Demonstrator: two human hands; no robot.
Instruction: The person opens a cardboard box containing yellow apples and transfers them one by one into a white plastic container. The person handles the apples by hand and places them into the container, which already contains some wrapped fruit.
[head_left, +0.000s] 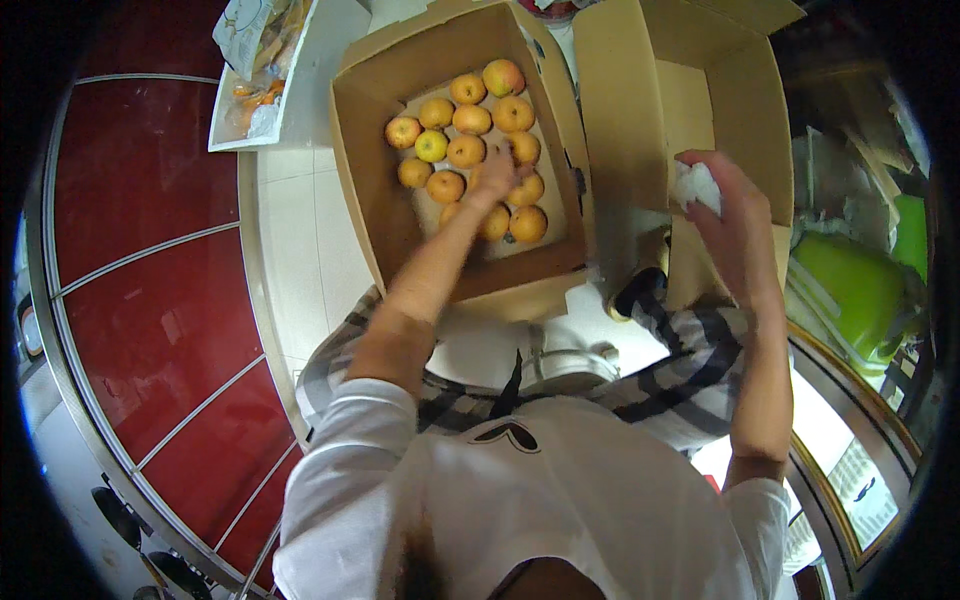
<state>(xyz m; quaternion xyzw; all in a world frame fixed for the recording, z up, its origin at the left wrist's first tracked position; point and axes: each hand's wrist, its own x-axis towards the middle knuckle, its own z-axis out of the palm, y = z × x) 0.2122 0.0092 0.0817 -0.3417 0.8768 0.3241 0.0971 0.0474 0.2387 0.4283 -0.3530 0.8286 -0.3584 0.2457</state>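
My left hand reaches down among several orange-yellow round fruits inside an open cardboard box. It is blurred, and whether its fingers hold a fruit cannot be made out. A yellow-green fruit and a reddish one lie among the others in loose rows. My right hand grips a crumpled white wad, its material unclear, over a second open cardboard box at the right.
A white foam box with bagged food stands at the upper left, beside red cabinet fronts. A white bucket-like container is between my legs. My shoe is near the boxes. A green plastic container lies right.
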